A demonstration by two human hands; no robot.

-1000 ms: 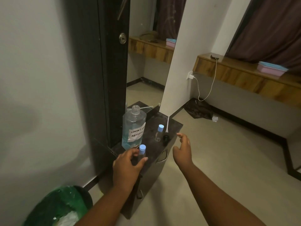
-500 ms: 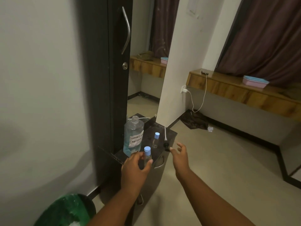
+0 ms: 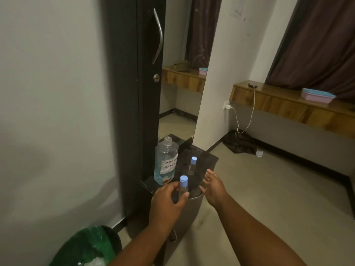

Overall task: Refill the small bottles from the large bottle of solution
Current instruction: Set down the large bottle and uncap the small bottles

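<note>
Left hand [image 3: 166, 203] grips upright small bottle [image 3: 183, 188].

green bin [image 3: 86, 246], pink box [image 3: 317, 96], white charger cable [image 3: 247, 118]

Open gap between large bottle [image 3: 165, 163] and far small bottle [image 3: 192, 166].

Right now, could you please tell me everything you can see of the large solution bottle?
The large bottle is clear plastic, tall and flat-sided, standing upright with its neck open and no cap. Pale blue liquid fills only its lowest part. A white label on its front is handwritten "CONTACT... SOLUTION". It rests on the dark cabinet top beside the mirror, behind both small bottles; neither hand touches it.
</note>
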